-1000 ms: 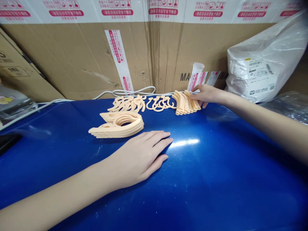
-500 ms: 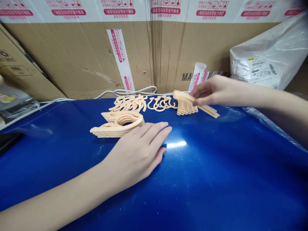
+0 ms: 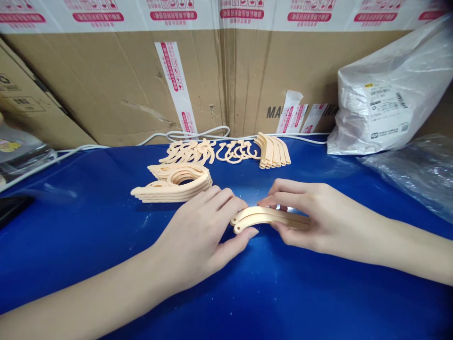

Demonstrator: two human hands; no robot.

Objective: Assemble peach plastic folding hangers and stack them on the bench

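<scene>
My right hand pinches two curved peach plastic pieces just above the blue table. My left hand meets them at their left ends, thumb under and fingers over. Behind my left hand lies a stack of assembled peach hangers. At the back lie a row of hook parts and a leaning stack of curved arm pieces.
Large cardboard boxes wall off the back. A white cable runs along their foot. A white plastic package with a label sits at the back right, with a clear bag in front of it.
My right hand lifted two curved pieces from the back stack and brought them down to the table's middle. My left hand shifted slightly and closed on their left ends.
</scene>
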